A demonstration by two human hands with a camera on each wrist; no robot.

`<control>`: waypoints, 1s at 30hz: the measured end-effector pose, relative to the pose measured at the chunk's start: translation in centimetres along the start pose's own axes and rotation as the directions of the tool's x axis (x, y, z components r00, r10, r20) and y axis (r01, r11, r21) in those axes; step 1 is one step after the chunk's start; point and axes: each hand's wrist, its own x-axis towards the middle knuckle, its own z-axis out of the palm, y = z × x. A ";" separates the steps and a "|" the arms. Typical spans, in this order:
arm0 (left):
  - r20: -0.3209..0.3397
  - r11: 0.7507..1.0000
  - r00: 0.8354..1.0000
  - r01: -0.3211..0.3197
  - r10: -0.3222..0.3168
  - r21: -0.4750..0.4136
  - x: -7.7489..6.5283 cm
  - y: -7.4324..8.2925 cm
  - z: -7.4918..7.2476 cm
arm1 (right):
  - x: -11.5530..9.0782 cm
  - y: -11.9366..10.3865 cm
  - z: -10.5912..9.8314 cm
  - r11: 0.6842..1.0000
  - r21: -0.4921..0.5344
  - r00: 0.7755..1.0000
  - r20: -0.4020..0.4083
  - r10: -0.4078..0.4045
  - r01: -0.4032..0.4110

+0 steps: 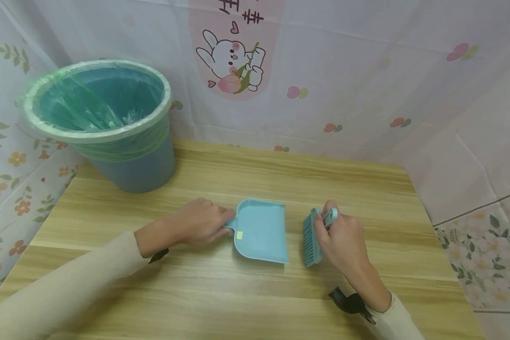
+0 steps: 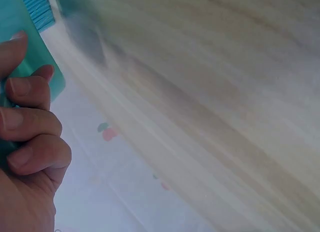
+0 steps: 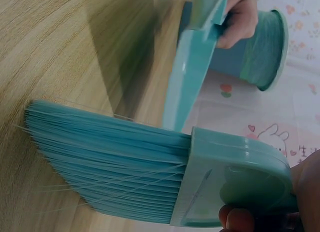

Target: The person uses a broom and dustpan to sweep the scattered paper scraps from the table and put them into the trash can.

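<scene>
My left hand [image 1: 204,221] grips the short handle of a light blue dustpan [image 1: 261,230], its open edge facing right. A small yellow-green sticker [image 1: 240,235] marks the pan near its handle. To the right, my right hand [image 1: 344,238] holds a matching hand brush [image 1: 313,238] by its handle, bristles toward the pan with a narrow gap between. In the right wrist view the bristles [image 3: 110,162] point down at the wood surface, a few strays sticking out. The left wrist view shows curled fingers [image 2: 37,124] at the dustpan [image 2: 50,74].
A blue bin [image 1: 140,165] lined with a green bag stands at the table's back left. The wood-grain table [image 1: 221,302] ends against a white printed curtain [image 1: 344,71] with a rabbit drawing. Black straps [image 1: 350,302] circle my wrists.
</scene>
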 end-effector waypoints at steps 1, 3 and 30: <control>0.000 1.000 1.000 0.001 -0.001 0.003 0.0 0.0 -0.2 | 0.0 0.0 0.0 1.000 0.000 1.000 -0.001 0.002 -0.002; -0.001 1.000 1.000 0.002 -0.002 0.006 0.0 0.0 -0.6 | 0.0 0.0 0.1 1.000 0.000 1.000 -0.003 0.007 -0.007; -0.048 0.992 0.997 -0.048 0.054 0.118 0.1 0.6 -6.8 | -0.1 -0.2 0.1 1.000 0.003 1.000 -0.009 0.012 -0.012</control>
